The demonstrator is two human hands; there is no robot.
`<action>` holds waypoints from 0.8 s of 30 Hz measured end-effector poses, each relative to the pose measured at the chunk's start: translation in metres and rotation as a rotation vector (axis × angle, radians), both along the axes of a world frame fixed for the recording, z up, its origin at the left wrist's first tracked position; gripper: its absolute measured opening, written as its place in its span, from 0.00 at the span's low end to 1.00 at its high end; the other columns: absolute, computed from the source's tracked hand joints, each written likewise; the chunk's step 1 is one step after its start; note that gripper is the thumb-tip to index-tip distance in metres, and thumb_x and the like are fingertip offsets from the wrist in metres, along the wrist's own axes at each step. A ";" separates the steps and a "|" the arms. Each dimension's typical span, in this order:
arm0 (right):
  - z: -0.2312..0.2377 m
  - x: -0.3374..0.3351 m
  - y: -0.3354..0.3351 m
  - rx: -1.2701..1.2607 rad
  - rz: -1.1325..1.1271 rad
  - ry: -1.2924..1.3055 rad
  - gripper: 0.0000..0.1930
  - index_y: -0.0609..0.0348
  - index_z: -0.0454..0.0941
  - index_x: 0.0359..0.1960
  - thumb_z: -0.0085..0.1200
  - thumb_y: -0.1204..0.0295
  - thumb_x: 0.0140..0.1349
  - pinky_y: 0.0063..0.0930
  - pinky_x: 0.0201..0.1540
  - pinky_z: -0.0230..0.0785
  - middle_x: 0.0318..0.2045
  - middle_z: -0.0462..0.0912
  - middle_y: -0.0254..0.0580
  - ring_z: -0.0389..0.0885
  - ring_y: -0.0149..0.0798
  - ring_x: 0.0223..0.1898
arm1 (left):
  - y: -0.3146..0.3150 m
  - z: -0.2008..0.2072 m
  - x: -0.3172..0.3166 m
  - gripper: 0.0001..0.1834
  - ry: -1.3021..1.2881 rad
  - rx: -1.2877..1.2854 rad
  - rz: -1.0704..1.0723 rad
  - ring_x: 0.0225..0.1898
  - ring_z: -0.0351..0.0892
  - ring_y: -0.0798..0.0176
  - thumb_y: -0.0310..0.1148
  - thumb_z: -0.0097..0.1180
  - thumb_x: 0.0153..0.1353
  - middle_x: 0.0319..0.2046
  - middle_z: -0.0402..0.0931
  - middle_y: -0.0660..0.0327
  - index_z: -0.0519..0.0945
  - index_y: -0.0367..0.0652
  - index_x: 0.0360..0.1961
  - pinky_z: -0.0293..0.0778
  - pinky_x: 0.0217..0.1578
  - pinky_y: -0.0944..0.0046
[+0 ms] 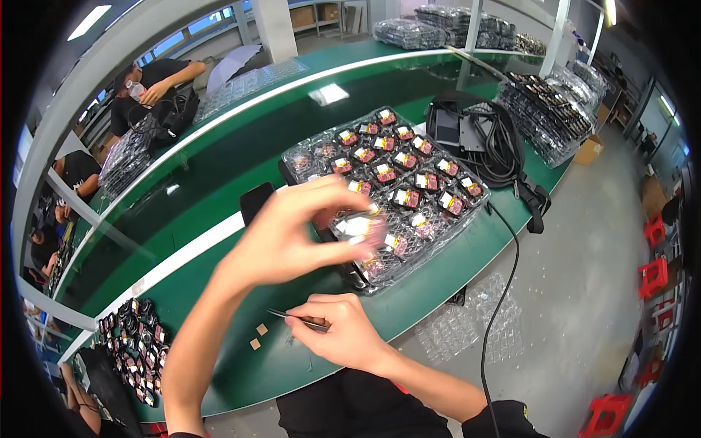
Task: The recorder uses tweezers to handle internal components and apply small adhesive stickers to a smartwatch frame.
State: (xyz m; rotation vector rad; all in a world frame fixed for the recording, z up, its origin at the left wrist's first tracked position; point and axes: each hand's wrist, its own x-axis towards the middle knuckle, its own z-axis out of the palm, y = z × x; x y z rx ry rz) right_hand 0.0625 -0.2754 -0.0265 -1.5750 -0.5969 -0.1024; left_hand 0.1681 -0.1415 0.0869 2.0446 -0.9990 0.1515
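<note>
My left hand (292,230), smeared by motion, reaches over the near left part of a clear plastic tray (431,252). Its thumb and fingers curve round a small part with a white and pink label (355,227), also blurred. Rows of black parts with white, yellow and pink labels (385,173) sit in the tray's pockets. Lower down, my right hand (339,328) is closed on a pair of dark metal tweezers (312,324), their tips pointing left just above the green table (292,369). Beside those tips lie two small tan squares (255,344).
At the lower left is a pile of black labelled parts (136,347). A dark phone-like slab (256,201) lies behind my left forearm. Behind the tray, a black bag with coiled cable (482,139) adjoins stacked trays (544,117). One black cable (504,306) hangs over the table's right edge. Other people (153,87) sit across the line.
</note>
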 end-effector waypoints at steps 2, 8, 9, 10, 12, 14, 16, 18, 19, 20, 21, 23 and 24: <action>0.007 -0.004 0.000 -0.061 0.026 0.017 0.07 0.66 0.94 0.43 0.71 0.77 0.66 0.32 0.27 0.71 0.25 0.87 0.43 0.82 0.31 0.22 | -0.044 -0.001 0.024 0.27 -0.094 0.031 -0.105 0.39 0.76 0.62 0.41 0.84 0.57 0.45 0.82 0.61 0.89 0.41 0.55 0.75 0.42 0.58; 0.003 -0.008 0.004 -0.054 0.028 0.016 0.07 0.66 0.93 0.42 0.70 0.77 0.65 0.33 0.28 0.72 0.25 0.87 0.44 0.82 0.33 0.22 | -0.087 -0.033 0.039 0.25 -0.321 0.125 -0.083 0.52 0.82 0.48 0.47 0.78 0.62 0.47 0.80 0.54 0.88 0.39 0.51 0.78 0.54 0.47; 0.001 -0.007 0.000 -0.063 0.037 0.000 0.09 0.67 0.92 0.45 0.69 0.77 0.66 0.32 0.30 0.73 0.28 0.88 0.44 0.84 0.32 0.24 | -0.086 -0.033 0.029 0.23 -0.290 0.167 -0.075 0.51 0.82 0.48 0.49 0.76 0.64 0.45 0.79 0.56 0.87 0.41 0.47 0.78 0.53 0.47; -0.001 -0.005 -0.001 -0.057 0.029 -0.002 0.09 0.67 0.92 0.45 0.69 0.77 0.66 0.32 0.30 0.73 0.28 0.88 0.44 0.84 0.32 0.24 | -0.085 -0.028 0.012 0.23 -0.358 0.184 -0.058 0.47 0.83 0.47 0.51 0.74 0.65 0.42 0.79 0.56 0.84 0.41 0.44 0.79 0.48 0.46; -0.004 -0.007 0.003 0.010 0.149 0.156 0.12 0.68 0.89 0.50 0.69 0.76 0.67 0.32 0.38 0.79 0.34 0.91 0.44 0.88 0.33 0.33 | -0.079 -0.028 -0.017 0.22 -0.382 0.353 0.017 0.42 0.86 0.47 0.51 0.72 0.67 0.39 0.80 0.55 0.83 0.42 0.42 0.81 0.43 0.46; -0.010 -0.013 0.002 -0.058 0.141 0.147 0.16 0.68 0.86 0.54 0.68 0.76 0.67 0.40 0.56 0.82 0.47 0.94 0.50 0.92 0.42 0.52 | -0.077 -0.035 -0.035 0.20 -0.415 0.478 0.024 0.40 0.90 0.48 0.47 0.71 0.67 0.36 0.83 0.53 0.83 0.38 0.41 0.83 0.40 0.48; -0.005 -0.014 0.000 -0.054 0.167 0.178 0.15 0.67 0.87 0.53 0.66 0.73 0.68 0.47 0.59 0.79 0.46 0.93 0.52 0.90 0.50 0.53 | -0.074 -0.034 -0.037 0.14 -0.451 0.513 0.074 0.36 0.91 0.49 0.41 0.67 0.69 0.32 0.85 0.55 0.83 0.39 0.40 0.84 0.35 0.48; 0.000 -0.011 -0.003 -0.082 0.191 0.205 0.16 0.68 0.87 0.54 0.67 0.73 0.67 0.44 0.58 0.80 0.47 0.93 0.52 0.91 0.48 0.53 | -0.071 -0.030 -0.036 0.10 -0.357 0.551 0.113 0.29 0.90 0.49 0.36 0.64 0.70 0.28 0.85 0.56 0.83 0.39 0.39 0.81 0.27 0.47; 0.001 -0.010 -0.003 -0.109 0.198 0.225 0.16 0.68 0.87 0.54 0.68 0.74 0.66 0.42 0.58 0.82 0.47 0.94 0.51 0.92 0.46 0.53 | -0.070 -0.031 -0.036 0.09 -0.392 0.481 0.108 0.22 0.87 0.47 0.34 0.63 0.69 0.22 0.84 0.56 0.83 0.39 0.39 0.78 0.23 0.45; 0.001 -0.010 -0.003 -0.105 0.203 0.224 0.16 0.68 0.87 0.54 0.68 0.74 0.66 0.42 0.58 0.82 0.47 0.94 0.51 0.92 0.46 0.53 | -0.070 -0.032 -0.036 0.09 -0.391 0.486 0.112 0.22 0.87 0.47 0.34 0.63 0.69 0.22 0.84 0.56 0.83 0.39 0.39 0.78 0.23 0.45; -0.001 -0.010 -0.003 -0.108 0.191 0.202 0.16 0.68 0.87 0.54 0.68 0.74 0.66 0.42 0.58 0.82 0.48 0.94 0.51 0.92 0.46 0.53 | -0.070 -0.033 -0.037 0.10 -0.369 0.520 0.144 0.21 0.84 0.45 0.36 0.64 0.70 0.20 0.82 0.56 0.81 0.41 0.36 0.76 0.22 0.46; -0.003 -0.010 -0.002 -0.104 0.180 0.177 0.16 0.68 0.87 0.54 0.68 0.74 0.66 0.42 0.58 0.82 0.48 0.94 0.51 0.92 0.47 0.53 | -0.069 -0.033 -0.039 0.12 -0.350 0.561 0.177 0.19 0.81 0.43 0.38 0.66 0.71 0.18 0.80 0.55 0.78 0.42 0.34 0.73 0.21 0.46; -0.005 -0.010 -0.002 -0.096 0.176 0.159 0.16 0.68 0.87 0.54 0.68 0.74 0.66 0.42 0.58 0.82 0.47 0.94 0.51 0.92 0.46 0.53 | -0.068 -0.032 -0.039 0.09 -0.337 0.540 0.165 0.19 0.82 0.44 0.34 0.64 0.69 0.17 0.80 0.53 0.80 0.40 0.36 0.75 0.22 0.45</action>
